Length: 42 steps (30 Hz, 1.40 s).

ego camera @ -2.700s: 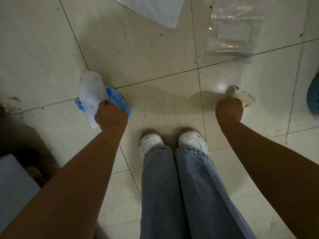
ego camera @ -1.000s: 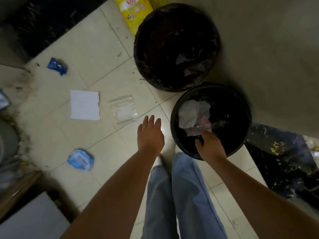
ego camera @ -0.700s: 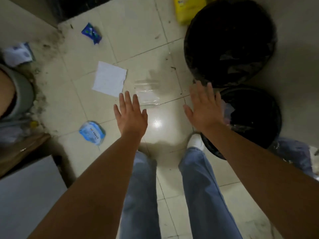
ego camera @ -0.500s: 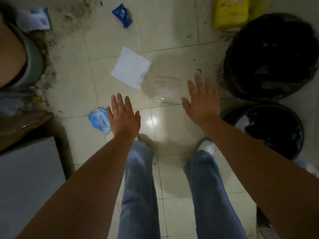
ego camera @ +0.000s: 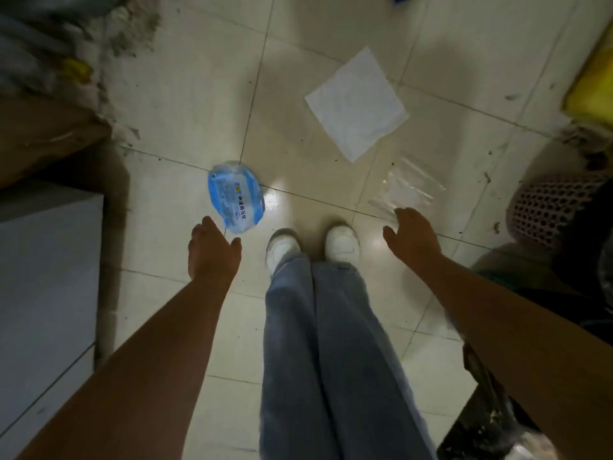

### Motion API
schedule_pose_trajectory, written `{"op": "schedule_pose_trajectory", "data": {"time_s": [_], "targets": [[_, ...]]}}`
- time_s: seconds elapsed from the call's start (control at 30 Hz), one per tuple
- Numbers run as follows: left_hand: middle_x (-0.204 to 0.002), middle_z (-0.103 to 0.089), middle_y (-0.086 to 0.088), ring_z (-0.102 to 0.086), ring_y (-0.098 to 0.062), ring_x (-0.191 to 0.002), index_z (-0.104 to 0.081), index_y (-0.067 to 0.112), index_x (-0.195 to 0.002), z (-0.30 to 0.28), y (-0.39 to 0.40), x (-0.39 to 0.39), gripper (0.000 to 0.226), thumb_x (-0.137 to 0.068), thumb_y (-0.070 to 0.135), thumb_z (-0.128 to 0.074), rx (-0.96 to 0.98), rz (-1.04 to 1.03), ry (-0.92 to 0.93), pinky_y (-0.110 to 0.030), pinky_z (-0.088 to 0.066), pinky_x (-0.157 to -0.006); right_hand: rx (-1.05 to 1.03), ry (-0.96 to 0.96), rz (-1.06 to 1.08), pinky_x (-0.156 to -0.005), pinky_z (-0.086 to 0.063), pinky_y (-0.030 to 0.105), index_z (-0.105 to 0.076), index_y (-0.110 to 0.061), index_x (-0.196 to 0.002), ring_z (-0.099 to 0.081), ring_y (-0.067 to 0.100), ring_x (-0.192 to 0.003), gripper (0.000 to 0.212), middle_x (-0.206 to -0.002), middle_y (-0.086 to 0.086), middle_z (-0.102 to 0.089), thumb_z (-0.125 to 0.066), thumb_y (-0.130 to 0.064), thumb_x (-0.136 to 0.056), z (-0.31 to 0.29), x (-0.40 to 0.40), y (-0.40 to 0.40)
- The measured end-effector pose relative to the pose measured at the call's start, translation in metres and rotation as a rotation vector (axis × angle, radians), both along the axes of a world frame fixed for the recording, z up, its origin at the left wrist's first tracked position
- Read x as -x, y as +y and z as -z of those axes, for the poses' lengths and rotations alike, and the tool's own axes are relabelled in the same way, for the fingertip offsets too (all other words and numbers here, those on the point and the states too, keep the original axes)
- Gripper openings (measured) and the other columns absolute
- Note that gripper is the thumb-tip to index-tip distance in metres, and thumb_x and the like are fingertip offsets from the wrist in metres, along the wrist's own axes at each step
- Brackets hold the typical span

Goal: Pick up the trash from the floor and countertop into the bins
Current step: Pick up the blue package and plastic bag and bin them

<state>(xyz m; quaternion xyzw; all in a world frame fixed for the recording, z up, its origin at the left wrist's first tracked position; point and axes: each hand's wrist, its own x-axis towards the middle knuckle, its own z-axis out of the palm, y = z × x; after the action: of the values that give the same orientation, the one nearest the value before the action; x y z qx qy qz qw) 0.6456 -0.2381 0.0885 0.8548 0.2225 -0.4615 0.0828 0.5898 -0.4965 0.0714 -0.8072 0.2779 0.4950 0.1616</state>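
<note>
A blue and white plastic packet (ego camera: pixel 236 197) lies on the tiled floor just ahead of my left hand (ego camera: pixel 212 252), which hangs open and holds nothing. My right hand (ego camera: pixel 411 237) is open too, its fingertips at the near edge of a clear zip bag (ego camera: pixel 406 185) lying flat on the floor. Beyond the bag lies a white paper sheet (ego camera: pixel 356 102). A bin with a perforated pink rim (ego camera: pixel 554 207) shows at the right edge, mostly out of frame.
My two white shoes (ego camera: pixel 313 244) stand between the hands. A grey cabinet (ego camera: pixel 43 293) and a brown box (ego camera: pixel 43 134) crowd the left. A yellow bag (ego camera: pixel 593 88) sits far right. Dirt and debris lie at top left; a dark bag at bottom right.
I dropped the trash into the bin, then turned away from the bins. Both hands have come down empty toward the floor, the left nearing the blue packet, the right reaching the clear bag.
</note>
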Motion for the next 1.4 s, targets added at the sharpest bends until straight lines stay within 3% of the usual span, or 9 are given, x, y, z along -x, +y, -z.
{"op": "schedule_pose_trajectory", "data": {"time_s": [0.23,0.43,0.57,0.63,0.8,0.93,1.07,1.17,1.4], "targets": [[-0.136,-0.046,-0.026,-0.045,-0.04,-0.127,-0.035,-0.007,-0.132,0.148,0.008,0.0,0.055,-0.094,0.026,-0.056,-0.064,-0.347,0.002,-0.045,-0.039,-0.105,0.145,-0.026,0.196,-0.107,-0.034,0.043,-0.033,0.004,-0.134,-0.036,0.039,-0.13,0.044,-0.141,0.026,-0.035,-0.043,-0.011,-0.094,0.144,-0.025,0.013],[-0.132,-0.055,-0.022,-0.052,-0.037,-0.121,-0.047,-0.004,-0.126,0.19,0.005,0.013,0.035,-0.097,0.016,-0.047,-0.105,-0.491,-0.05,-0.039,-0.045,-0.089,0.301,-0.034,0.315,-0.111,-0.026,0.046,-0.024,0.005,-0.141,-0.024,0.041,-0.135,0.051,-0.149,0.023,-0.022,-0.038,-0.007,-0.093,0.205,-0.015,0.005],[-0.117,-0.065,-0.021,-0.06,-0.035,-0.107,-0.06,-0.004,-0.111,0.196,0.0,0.016,0.027,-0.097,0.014,-0.044,-0.093,-0.342,-0.119,-0.03,-0.038,-0.069,0.352,-0.166,0.462,-0.105,-0.034,0.038,-0.038,0.001,-0.134,-0.036,0.036,-0.129,0.045,-0.142,0.02,-0.036,-0.047,-0.005,-0.09,0.212,-0.004,0.001],[-0.113,-0.066,-0.02,-0.061,-0.034,-0.103,-0.061,-0.004,-0.106,0.194,-0.006,0.017,0.027,-0.097,0.014,-0.044,-0.06,-0.296,-0.157,-0.026,-0.036,-0.067,0.386,-0.203,0.532,-0.105,-0.038,0.036,-0.046,0.004,-0.128,-0.045,0.035,-0.126,0.041,-0.135,0.022,-0.047,-0.054,-0.005,-0.089,0.213,-0.002,0.001],[-0.111,-0.067,-0.02,-0.063,-0.032,-0.1,-0.062,-0.004,-0.102,0.175,-0.029,0.012,0.024,-0.097,0.014,-0.047,0.031,-0.19,-0.183,-0.023,-0.038,-0.068,0.408,-0.21,0.654,-0.094,-0.046,0.036,-0.059,0.009,-0.11,-0.057,0.035,-0.111,0.027,-0.117,0.025,-0.063,-0.043,0.008,-0.088,0.211,0.0,-0.004],[-0.11,-0.067,-0.017,-0.063,-0.027,-0.097,-0.063,-0.003,-0.102,0.168,-0.054,-0.002,0.025,-0.097,0.016,-0.048,0.123,-0.023,-0.247,-0.018,-0.034,-0.065,0.373,-0.197,0.68,-0.073,-0.042,0.029,-0.065,0.01,-0.1,-0.061,0.034,-0.091,0.025,-0.105,0.027,-0.066,-0.043,0.007,-0.089,0.213,0.001,-0.008],[-0.106,-0.068,-0.019,-0.055,-0.024,-0.084,-0.063,-0.005,-0.1,0.171,-0.084,-0.022,0.026,-0.097,0.016,-0.048,0.168,0.135,-0.349,-0.012,-0.023,-0.059,0.365,-0.244,0.719,-0.082,-0.05,0.034,-0.066,0.01,-0.095,-0.062,0.037,-0.098,0.025,-0.106,0.026,-0.065,-0.043,0.002,-0.091,0.217,0.008,-0.011],[-0.108,-0.068,-0.021,-0.06,-0.033,-0.1,-0.064,-0.004,-0.103,0.177,-0.104,-0.03,0.026,-0.097,0.016,-0.049,0.171,0.197,-0.41,-0.013,-0.019,-0.058,0.362,-0.274,0.677,-0.088,-0.051,0.043,-0.064,0.009,-0.098,-0.059,0.038,-0.102,0.025,-0.108,0.025,-0.062,-0.042,0.0,-0.09,0.22,0.013,-0.012],[-0.114,-0.066,-0.018,-0.059,-0.03,-0.106,-0.062,-0.002,-0.109,0.163,-0.136,-0.027,0.027,-0.098,0.018,-0.047,0.147,0.385,-0.316,-0.021,-0.033,-0.07,0.321,-0.248,0.666,-0.094,-0.045,0.042,-0.056,0.006,-0.111,-0.053,0.036,-0.111,0.027,-0.119,0.023,-0.056,-0.042,0.0,-0.089,0.209,0.02,-0.018]]}}
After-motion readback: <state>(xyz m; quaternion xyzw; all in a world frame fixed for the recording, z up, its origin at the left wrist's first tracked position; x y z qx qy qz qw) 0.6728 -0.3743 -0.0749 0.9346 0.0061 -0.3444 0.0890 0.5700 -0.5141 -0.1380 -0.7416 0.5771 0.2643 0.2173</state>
